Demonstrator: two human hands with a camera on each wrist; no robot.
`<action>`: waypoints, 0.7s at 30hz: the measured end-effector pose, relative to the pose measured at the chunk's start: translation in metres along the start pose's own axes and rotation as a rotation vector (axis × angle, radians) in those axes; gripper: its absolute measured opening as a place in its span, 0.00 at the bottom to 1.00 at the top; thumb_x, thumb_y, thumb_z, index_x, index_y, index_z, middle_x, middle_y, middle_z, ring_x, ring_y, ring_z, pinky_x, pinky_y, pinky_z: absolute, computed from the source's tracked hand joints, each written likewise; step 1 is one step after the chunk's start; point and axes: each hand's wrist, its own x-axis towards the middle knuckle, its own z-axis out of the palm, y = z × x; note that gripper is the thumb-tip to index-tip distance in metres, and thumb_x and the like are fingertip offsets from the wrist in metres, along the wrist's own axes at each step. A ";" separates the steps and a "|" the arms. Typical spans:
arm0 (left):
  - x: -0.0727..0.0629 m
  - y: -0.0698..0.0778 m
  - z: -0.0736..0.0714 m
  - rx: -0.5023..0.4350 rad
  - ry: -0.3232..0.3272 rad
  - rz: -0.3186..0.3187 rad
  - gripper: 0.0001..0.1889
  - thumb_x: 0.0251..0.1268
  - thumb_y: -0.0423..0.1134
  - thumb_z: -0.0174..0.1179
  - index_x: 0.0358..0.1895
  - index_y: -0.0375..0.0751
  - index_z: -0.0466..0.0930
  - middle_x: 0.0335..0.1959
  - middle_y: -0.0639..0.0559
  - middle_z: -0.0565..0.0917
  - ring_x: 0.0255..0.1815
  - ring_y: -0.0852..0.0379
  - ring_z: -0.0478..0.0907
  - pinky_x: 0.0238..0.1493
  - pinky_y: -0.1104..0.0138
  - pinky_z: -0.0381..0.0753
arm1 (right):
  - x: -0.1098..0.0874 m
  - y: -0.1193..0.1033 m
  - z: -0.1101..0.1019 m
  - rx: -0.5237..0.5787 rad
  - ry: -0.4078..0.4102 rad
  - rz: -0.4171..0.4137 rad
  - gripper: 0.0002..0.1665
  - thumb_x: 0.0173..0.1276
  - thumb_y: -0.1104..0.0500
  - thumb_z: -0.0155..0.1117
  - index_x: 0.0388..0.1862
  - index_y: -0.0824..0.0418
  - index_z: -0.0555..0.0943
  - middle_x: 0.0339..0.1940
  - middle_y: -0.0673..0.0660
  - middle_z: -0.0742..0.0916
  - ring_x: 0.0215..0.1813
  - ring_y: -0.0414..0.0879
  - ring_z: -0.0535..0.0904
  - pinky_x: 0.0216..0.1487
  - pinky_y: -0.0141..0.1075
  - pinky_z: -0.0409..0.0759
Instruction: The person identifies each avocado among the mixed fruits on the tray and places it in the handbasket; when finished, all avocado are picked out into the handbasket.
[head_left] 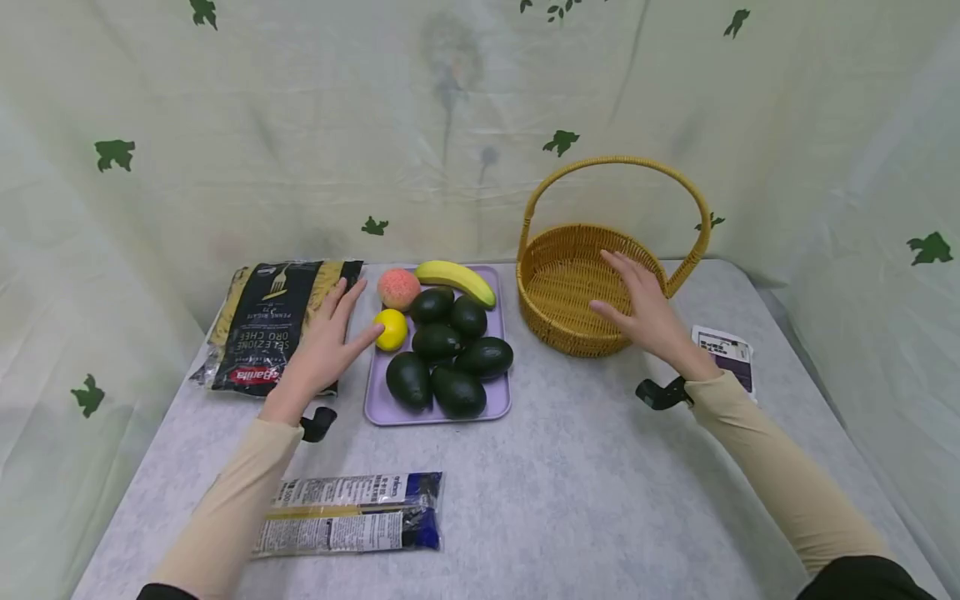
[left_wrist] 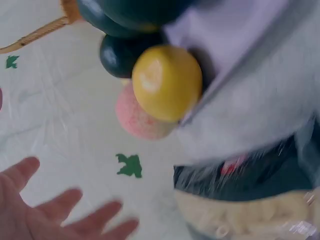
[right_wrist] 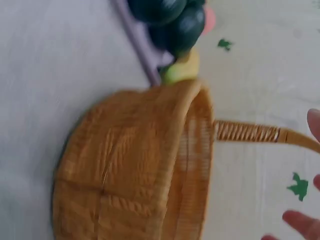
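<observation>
My left hand (head_left: 325,340) hovers between the black pasta bag (head_left: 262,325) and the purple tray (head_left: 371,408), its fingers spread and holding nothing. On the tray lie several dark green avocados (head_left: 438,342), a yellow lemon (head_left: 392,330), a pink peach (head_left: 399,289) and a banana (head_left: 457,279). In the left wrist view the lemon (left_wrist: 167,82) is close, with the hand's fingertips apart from it. Over the right side of the wicker basket (head_left: 555,292) my right hand (head_left: 648,312) is spread, gripping nothing. The basket (right_wrist: 120,165) stands upright with its handle raised; contact with the hand cannot be made out.
A flat clear-and-blue printed packet (head_left: 352,512) lies at the front left, partly under the left forearm. Beyond the right wrist lies a small white and purple packet (head_left: 731,354). A pale curtain (head_left: 450,125) with leaf prints hangs behind the grey table (head_left: 570,483).
</observation>
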 end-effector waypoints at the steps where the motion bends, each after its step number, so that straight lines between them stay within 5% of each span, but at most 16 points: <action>1: -0.002 -0.001 0.000 -0.039 -0.017 0.014 0.41 0.68 0.59 0.52 0.78 0.52 0.44 0.77 0.40 0.40 0.74 0.33 0.41 0.66 0.34 0.43 | 0.001 -0.002 0.001 0.046 -0.007 -0.013 0.45 0.68 0.43 0.60 0.78 0.48 0.52 0.76 0.58 0.57 0.74 0.59 0.51 0.68 0.62 0.54; 7: -0.014 -0.012 0.005 -0.327 -0.160 0.011 0.39 0.69 0.50 0.57 0.77 0.44 0.48 0.76 0.38 0.50 0.71 0.33 0.54 0.67 0.42 0.57 | 0.007 -0.017 0.010 0.438 -0.113 -0.094 0.40 0.70 0.56 0.60 0.76 0.52 0.56 0.74 0.55 0.63 0.71 0.55 0.60 0.68 0.57 0.61; 12: -0.022 -0.023 0.011 -0.499 -0.283 -0.042 0.40 0.69 0.45 0.58 0.76 0.38 0.46 0.75 0.35 0.49 0.71 0.33 0.53 0.66 0.43 0.59 | 0.013 -0.027 0.020 0.708 -0.287 -0.115 0.38 0.70 0.62 0.59 0.75 0.57 0.56 0.73 0.57 0.65 0.71 0.54 0.60 0.68 0.52 0.63; 16: -0.026 -0.032 0.020 -0.547 -0.333 -0.056 0.42 0.66 0.39 0.61 0.75 0.32 0.45 0.75 0.32 0.48 0.71 0.32 0.51 0.67 0.44 0.57 | 0.021 -0.034 0.033 0.777 -0.399 -0.143 0.38 0.69 0.61 0.60 0.75 0.60 0.56 0.73 0.57 0.65 0.72 0.56 0.59 0.69 0.50 0.62; 21: -0.029 -0.038 0.033 -0.491 -0.357 -0.083 0.46 0.61 0.36 0.65 0.74 0.29 0.44 0.75 0.32 0.46 0.72 0.31 0.49 0.69 0.45 0.54 | 0.033 -0.039 0.052 0.846 -0.510 -0.167 0.36 0.69 0.65 0.58 0.73 0.62 0.58 0.72 0.59 0.67 0.71 0.56 0.60 0.70 0.55 0.57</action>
